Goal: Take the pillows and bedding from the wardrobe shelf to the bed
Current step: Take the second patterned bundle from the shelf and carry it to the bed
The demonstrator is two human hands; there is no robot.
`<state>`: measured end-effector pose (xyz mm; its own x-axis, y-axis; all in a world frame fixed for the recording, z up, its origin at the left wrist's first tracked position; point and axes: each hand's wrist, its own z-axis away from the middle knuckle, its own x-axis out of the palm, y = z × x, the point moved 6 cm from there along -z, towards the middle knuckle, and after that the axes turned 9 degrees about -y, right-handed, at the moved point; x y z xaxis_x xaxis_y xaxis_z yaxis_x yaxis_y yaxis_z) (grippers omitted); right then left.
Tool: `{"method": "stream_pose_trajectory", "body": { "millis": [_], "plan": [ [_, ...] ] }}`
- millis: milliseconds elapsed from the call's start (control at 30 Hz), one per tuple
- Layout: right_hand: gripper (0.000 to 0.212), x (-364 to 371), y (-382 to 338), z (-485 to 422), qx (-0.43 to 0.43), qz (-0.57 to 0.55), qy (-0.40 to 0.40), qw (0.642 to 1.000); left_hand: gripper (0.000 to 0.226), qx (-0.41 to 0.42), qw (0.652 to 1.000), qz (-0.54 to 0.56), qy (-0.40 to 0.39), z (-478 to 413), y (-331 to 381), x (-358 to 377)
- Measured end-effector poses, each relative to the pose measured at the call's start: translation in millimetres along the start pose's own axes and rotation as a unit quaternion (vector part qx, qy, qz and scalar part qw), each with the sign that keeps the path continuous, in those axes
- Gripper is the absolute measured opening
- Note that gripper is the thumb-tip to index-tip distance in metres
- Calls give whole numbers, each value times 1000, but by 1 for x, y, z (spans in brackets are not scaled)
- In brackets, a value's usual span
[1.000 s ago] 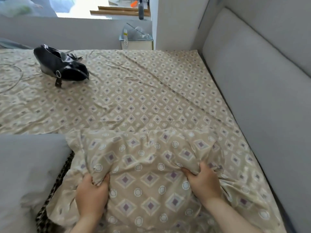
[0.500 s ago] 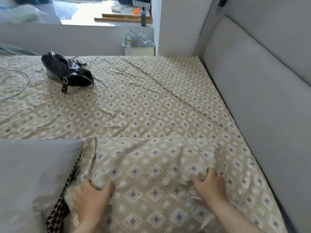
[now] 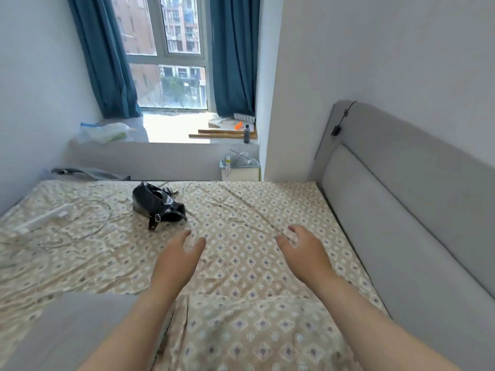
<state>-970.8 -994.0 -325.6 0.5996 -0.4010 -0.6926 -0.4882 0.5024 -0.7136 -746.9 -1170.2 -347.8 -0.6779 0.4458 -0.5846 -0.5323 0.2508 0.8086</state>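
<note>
Both hands are empty here: the left hand (image 3: 178, 257) and right hand (image 3: 305, 253) hover over the bed (image 3: 254, 210), fingers loose and half spread, palms roughly facing each other, arms stretched forward. Under the forearms the patterned pillow (image 3: 254, 330) lies on the bed near the headboard (image 3: 415, 236), with a grey pillow (image 3: 67, 330) just beside it on the left. So this drop-off looks done, imo. Next move is probably back to the wardrobe (not in view) for any remaining bedding. A black handbag (image 3: 158, 206) lies further out.
</note>
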Motion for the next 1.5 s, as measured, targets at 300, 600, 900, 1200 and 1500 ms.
{"method": "stream_pose_trajectory", "body": {
  "millis": [300,600,900,1200,1500],
  "plan": [
    [49,-98,-193,54,-204,-31,60,977,42,153,978,39,134,72,160,-165],
    [47,-154,-298,133,-391,-97,24,915,47,205,947,48,242,198,235,-261],
    [40,-114,-341,216,-490,-155,-104,852,29,159,923,4,350,342,221,-297],
    [39,-12,-385,368,-566,-221,-295,737,33,27,876,-27,481,549,150,-325],
    [45,93,-418,540,-604,-222,-436,629,56,-123,787,-38,604,780,74,-336]
  ]
}}
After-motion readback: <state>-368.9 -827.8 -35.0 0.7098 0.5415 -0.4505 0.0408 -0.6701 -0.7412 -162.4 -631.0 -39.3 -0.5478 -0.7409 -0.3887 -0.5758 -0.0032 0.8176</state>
